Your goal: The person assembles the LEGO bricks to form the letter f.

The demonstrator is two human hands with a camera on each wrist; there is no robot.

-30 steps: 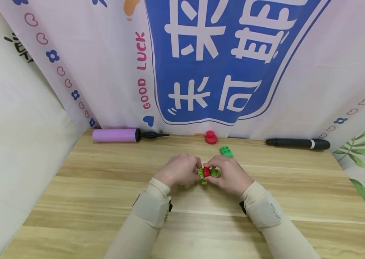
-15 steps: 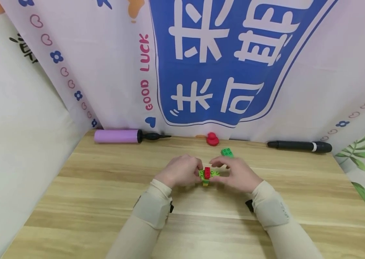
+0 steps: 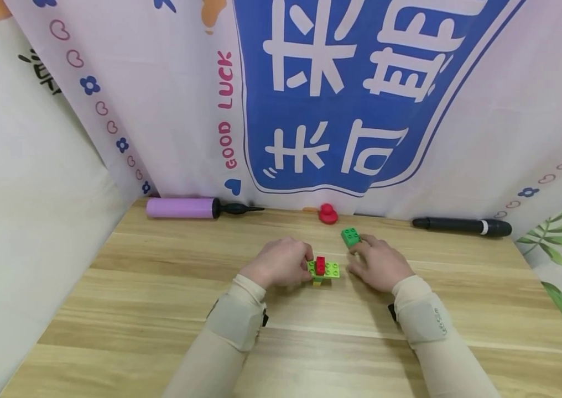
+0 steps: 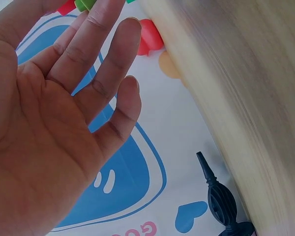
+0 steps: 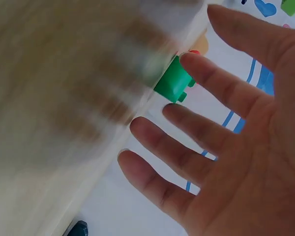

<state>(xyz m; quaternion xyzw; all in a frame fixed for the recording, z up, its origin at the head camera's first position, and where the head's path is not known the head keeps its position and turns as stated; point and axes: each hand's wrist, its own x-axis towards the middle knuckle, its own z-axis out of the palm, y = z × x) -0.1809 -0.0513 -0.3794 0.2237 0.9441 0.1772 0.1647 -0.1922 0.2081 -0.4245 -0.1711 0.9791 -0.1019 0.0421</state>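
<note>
My left hand [image 3: 281,262] pinches the left end of a small toy-brick build in the head view. The build has a lime-green studded brick [image 3: 334,270], a red brick [image 3: 321,265] across its top, and yellow underneath. In the left wrist view, only bits of red and green show beyond the fingers. On the table, my right hand [image 3: 383,266] lies just in front of a loose green four-stud brick [image 3: 349,236]. Its fingers are spread and relaxed in the right wrist view, with the index fingertip close to the green brick [image 5: 172,81]; contact is unclear.
Along the back edge of the wooden table [image 3: 161,309] lie a purple hand pump [image 3: 181,208] with a black nozzle, a red rubber duck [image 3: 328,214] and a black cylindrical tool [image 3: 452,225] with a white ring. A printed cloth [image 3: 186,110] hangs behind.
My right hand has let go of the brick build and moved right, to the green brick. The left hand keeps its hold and stays nearly in place.
</note>
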